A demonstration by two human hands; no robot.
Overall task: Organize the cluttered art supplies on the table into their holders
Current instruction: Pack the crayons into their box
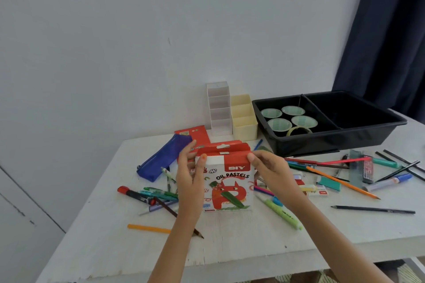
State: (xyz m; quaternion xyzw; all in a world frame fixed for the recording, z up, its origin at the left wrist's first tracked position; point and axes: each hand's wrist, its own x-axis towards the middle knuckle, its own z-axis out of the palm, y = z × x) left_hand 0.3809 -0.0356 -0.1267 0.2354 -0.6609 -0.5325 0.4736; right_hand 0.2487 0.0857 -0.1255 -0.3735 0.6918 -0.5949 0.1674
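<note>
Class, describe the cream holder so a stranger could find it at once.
Find the black tray, back right on the table. Just left of it stands the cream holder. Unlike the taller white holder on its other side, it is low and yellowish.

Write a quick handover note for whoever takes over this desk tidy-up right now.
Left hand: grips the oil pastels box by its left edge, thumb on the front.
Right hand: pinches the box's top right corner.
Done: four round dishes and a tape roll lie in the left compartment of the black tray.
Left: pencils and markers lie scattered on the table. The blue pencil case lies left of the box. The white holder and cream holder show nothing inside.
</note>
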